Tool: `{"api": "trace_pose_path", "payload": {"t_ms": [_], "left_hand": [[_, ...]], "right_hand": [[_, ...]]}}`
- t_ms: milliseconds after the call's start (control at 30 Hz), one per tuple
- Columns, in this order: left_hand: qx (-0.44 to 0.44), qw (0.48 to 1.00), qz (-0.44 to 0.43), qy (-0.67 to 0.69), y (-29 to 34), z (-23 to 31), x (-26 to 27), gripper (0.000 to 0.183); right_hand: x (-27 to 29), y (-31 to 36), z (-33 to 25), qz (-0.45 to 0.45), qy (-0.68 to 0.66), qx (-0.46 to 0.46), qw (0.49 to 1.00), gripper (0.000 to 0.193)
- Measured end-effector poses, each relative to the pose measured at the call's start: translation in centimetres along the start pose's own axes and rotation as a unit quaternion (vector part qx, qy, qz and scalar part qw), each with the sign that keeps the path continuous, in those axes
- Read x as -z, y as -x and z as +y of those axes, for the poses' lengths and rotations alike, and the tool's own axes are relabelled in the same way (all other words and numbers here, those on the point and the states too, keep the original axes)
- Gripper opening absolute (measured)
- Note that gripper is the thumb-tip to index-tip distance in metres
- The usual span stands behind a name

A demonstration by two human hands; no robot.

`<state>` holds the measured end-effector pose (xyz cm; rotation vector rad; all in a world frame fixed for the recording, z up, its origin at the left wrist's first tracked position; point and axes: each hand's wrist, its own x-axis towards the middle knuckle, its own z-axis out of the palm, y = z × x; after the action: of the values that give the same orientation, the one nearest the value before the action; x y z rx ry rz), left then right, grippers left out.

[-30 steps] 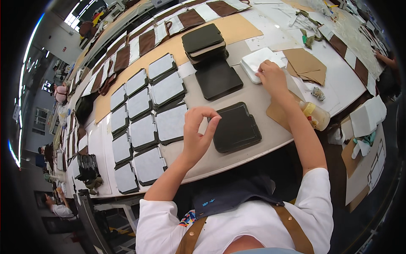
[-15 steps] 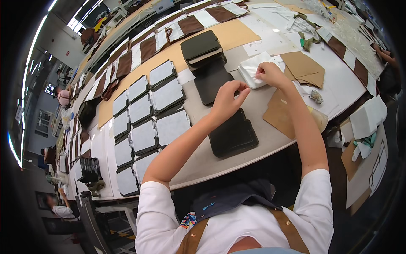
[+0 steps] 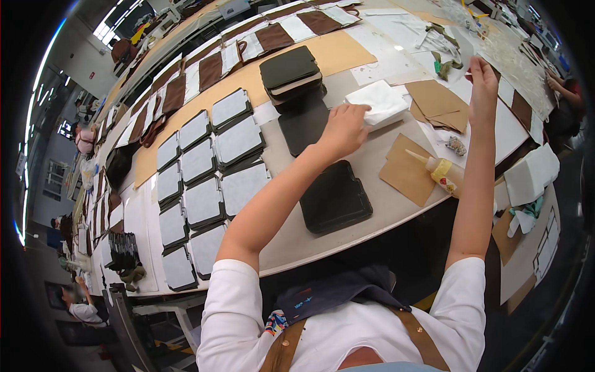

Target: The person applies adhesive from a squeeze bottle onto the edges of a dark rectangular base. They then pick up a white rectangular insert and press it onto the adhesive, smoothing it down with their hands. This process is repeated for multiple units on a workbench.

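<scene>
- Pile [image 3: 385,99], white and soft-looking, lies on the worktop [image 3: 282,239] beyond the near panel [image 3: 336,198] and to its right.
- Left hand [image 3: 345,127] is over beyond the near panel, fingers half curled, tips at the pile's left corner. Whether they grip or merely press, I cannot tell from here.
- Right hand [image 3: 483,87] is raised well beyond the near panel and to its right, finger and thumb pinched nearly closed on what looks like a thin, see-through sheet [image 3: 460,44].
- The step, as I judge it, is drawing one sheet off the pile. I'd pin the rest with light left fingertips, pinch only an edge, peel slowly, and check that no second layer clings.
- The pile sits askew, one corner toward the near panel; it looks close to square, so I can't swear to a long axis.
- The sheet stretches on past the fingertips, away from the wrist; its long axis is too faint to read.
</scene>
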<state>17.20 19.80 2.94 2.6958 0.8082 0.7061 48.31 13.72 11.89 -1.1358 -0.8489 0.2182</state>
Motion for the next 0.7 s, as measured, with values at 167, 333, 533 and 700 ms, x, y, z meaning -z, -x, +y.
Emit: {"api": "trace_pose_path", "payload": {"t_ms": [167, 333, 533, 700], "left_hand": [[0.136, 0.815, 0.049, 0.561, 2.0, 7.8, 5.1, 0.048], [0.294, 0.7, 0.087, 0.645, 7.2, 8.4, 7.4, 0.051], [0.311, 0.719, 0.139, 0.606, 11.2, 9.7, 9.8, 0.05], [0.312, 0.739, 0.069, 0.593, 13.2, 9.8, 9.5, 0.053]], "right_hand": [[-3.9, 12.2, -6.5, -0.291, 0.082, 0.05, 0.952, 0.013], [-6.4, 20.5, -8.0, -0.392, 0.057, 0.148, 0.906, 0.011], [-5.5, 22.5, -4.9, -0.22, -0.266, -0.171, 0.923, 0.026], [-5.8, 23.5, -6.3, -0.246, -0.177, -0.207, 0.93, 0.027]]}}
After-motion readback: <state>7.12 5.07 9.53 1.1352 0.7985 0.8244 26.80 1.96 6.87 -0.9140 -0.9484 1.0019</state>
